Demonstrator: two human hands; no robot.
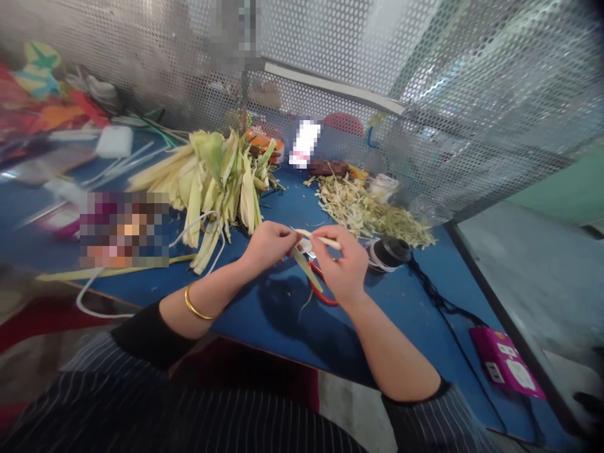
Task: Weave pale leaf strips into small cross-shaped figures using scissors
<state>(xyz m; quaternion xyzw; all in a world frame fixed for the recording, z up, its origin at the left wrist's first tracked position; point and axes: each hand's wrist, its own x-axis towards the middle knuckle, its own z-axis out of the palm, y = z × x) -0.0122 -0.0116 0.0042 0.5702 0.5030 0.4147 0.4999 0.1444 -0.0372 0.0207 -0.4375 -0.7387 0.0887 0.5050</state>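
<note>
Both hands meet over the blue table. My right hand is closed in a pinch on a slim, pale, stick-like piece, which reaches left toward the other hand. My left hand is pinched at the left tip of that piece; its fingertips are partly hidden. A greenish strip of corn husk hangs below the fingers. Under the hands lie red-handled scissors, partly covered by the strip and my right hand. A pile of corn husks sits beyond my left hand.
Husk scraps are heaped at the back right. A black spool stands right of my right hand. A magenta power strip with black cables lies at the right edge. A perforated metal screen closes the back; a white cable loops at left.
</note>
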